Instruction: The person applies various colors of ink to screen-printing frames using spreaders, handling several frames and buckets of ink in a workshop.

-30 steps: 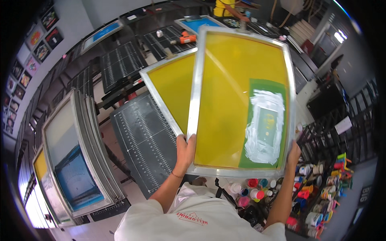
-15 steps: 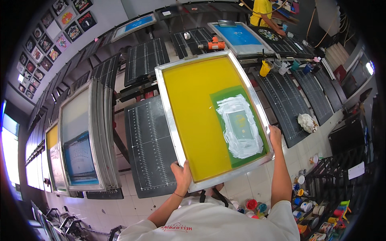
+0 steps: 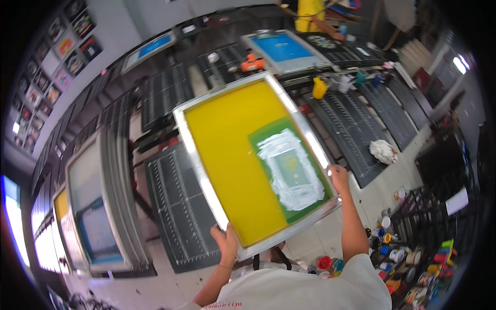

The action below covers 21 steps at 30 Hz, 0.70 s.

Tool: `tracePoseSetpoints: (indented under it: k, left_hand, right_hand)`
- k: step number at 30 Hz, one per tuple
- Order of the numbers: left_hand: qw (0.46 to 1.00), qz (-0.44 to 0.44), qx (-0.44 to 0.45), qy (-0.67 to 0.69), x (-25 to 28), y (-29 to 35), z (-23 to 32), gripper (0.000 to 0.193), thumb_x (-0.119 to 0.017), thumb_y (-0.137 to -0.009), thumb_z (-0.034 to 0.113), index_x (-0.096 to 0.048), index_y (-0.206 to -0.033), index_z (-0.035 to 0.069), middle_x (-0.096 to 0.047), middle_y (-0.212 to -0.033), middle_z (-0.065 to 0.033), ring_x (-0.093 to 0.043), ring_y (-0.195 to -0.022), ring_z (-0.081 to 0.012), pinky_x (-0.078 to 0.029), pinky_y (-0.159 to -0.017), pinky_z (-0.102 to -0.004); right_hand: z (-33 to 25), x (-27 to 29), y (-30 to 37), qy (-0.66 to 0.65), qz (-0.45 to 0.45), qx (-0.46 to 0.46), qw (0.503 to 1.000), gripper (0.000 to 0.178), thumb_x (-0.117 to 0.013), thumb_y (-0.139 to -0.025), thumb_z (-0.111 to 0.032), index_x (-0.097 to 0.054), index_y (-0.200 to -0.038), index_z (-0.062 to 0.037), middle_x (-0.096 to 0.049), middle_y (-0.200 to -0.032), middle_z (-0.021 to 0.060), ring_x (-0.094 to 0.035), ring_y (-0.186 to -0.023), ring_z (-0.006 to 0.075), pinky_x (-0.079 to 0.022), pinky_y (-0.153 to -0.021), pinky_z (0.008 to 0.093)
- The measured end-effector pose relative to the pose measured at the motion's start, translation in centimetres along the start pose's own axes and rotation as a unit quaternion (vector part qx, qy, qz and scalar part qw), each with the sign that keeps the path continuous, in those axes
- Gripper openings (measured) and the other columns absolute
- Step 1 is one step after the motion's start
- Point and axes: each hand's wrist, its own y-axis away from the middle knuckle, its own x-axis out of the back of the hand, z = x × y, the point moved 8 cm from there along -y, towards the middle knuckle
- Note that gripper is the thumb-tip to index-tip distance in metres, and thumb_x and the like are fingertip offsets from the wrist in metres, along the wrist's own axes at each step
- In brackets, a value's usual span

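Between my two hands is a large screen-printing frame (image 3: 227,155) with a metal rim and yellow mesh. It is tilted, its far end leaning left. A green patch with a smeared white border lies on the mesh's right part, around a pale rectangle with a small yellow mark. My left hand (image 3: 226,243) grips the near left corner, thumb on top of the rim. My right hand (image 3: 338,181) is closed around the right rim near its lower corner. The fingers under the rim are hidden. Beneath and left of the frame is a black ruled platen (image 3: 181,206).
Several upright screen frames (image 3: 111,206) are stacked at left. Behind stand an orange heat gun (image 3: 252,63), a blue screen (image 3: 284,49) and a yellow cup (image 3: 320,88). A crumpled white cloth (image 3: 383,152) rests on a right platen. Paint tubs (image 3: 398,254) crowd the lower right. Someone in yellow (image 3: 310,13) works at the back.
The whole view has shifted and tilted, and the surroundings are blurrier. The screen frame and both hands appear further left in the picture, with the grip unchanged.
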Motion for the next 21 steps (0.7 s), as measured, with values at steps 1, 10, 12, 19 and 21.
tracePoseSetpoints:
  k: [1, 10, 12, 19, 21]
  left_hand:
    - [0.998, -0.02, 0.021, 0.054, -0.5, -0.5, -0.3, 0.049, -0.061, -0.104, 0.025, -0.043, -0.13, -0.013, -0.046, -0.134, -0.0247, -0.05, -0.12, -0.0299, -0.041, -0.106, -0.0399]
    - [0.968, -0.096, 0.16, 0.169, -0.7, -1.4, -0.4, 0.065, -0.044, -0.112, 0.032, -0.022, -0.158, -0.007, -0.03, -0.162, -0.0249, -0.032, -0.15, -0.034, -0.026, -0.123, -0.0413]
    - [0.984, -0.084, 0.097, 0.121, 0.3, -2.2, 1.6, 0.068, -0.043, -0.112, 0.035, -0.021, -0.159, -0.008, -0.029, -0.163, -0.0264, -0.027, -0.152, -0.0356, -0.022, -0.125, -0.0412]
    - [0.946, -0.146, -0.288, 0.033, -1.6, -2.3, 15.0, 0.061, -0.045, -0.111, 0.035, -0.033, -0.152, -0.009, -0.037, -0.156, -0.0243, -0.038, -0.145, -0.0357, -0.03, -0.121, -0.045]
    - [0.911, -0.246, -0.315, 0.095, -5.7, -0.1, 17.5, 0.054, -0.045, -0.111, 0.032, -0.042, -0.148, -0.008, -0.044, -0.15, -0.0226, -0.045, -0.139, -0.0346, -0.036, -0.118, -0.0464]
  right_hand:
    - [0.7, -0.1, 0.3, -0.013, -0.011, -0.014, 1.0, 0.042, -0.066, -0.095, -0.037, -0.076, -0.1, 0.0031, -0.075, -0.088, 0.0163, -0.069, -0.084, 0.0225, -0.051, -0.076, 0.0364]
    - [-0.6, 2.4, 2.3, -0.002, 0.077, 0.016, 0.997, 0.079, -0.047, -0.104, -0.062, -0.059, -0.133, 0.0113, -0.066, -0.129, 0.031, -0.063, -0.125, 0.039, -0.046, -0.106, 0.0428]
    - [-0.8, 5.4, 5.1, -0.085, 0.203, 0.013, 0.975, 0.075, -0.054, -0.104, -0.055, -0.055, -0.139, 0.0105, -0.066, -0.13, 0.0294, -0.064, -0.124, 0.0363, -0.047, -0.106, 0.0407]
    - [2.7, 10.8, 26.4, -0.196, 0.325, -0.057, 0.924, 0.057, -0.06, -0.104, -0.036, -0.051, -0.146, 0.0014, -0.067, -0.113, 0.0069, -0.061, -0.102, 0.0137, -0.049, -0.086, 0.0297]
    - [3.3, 11.1, 33.7, -0.201, 0.373, -0.083, 0.902, 0.055, -0.064, -0.102, -0.033, -0.053, -0.143, 0.0029, -0.068, -0.112, 0.0109, -0.064, -0.102, 0.0171, -0.05, -0.089, 0.0312]
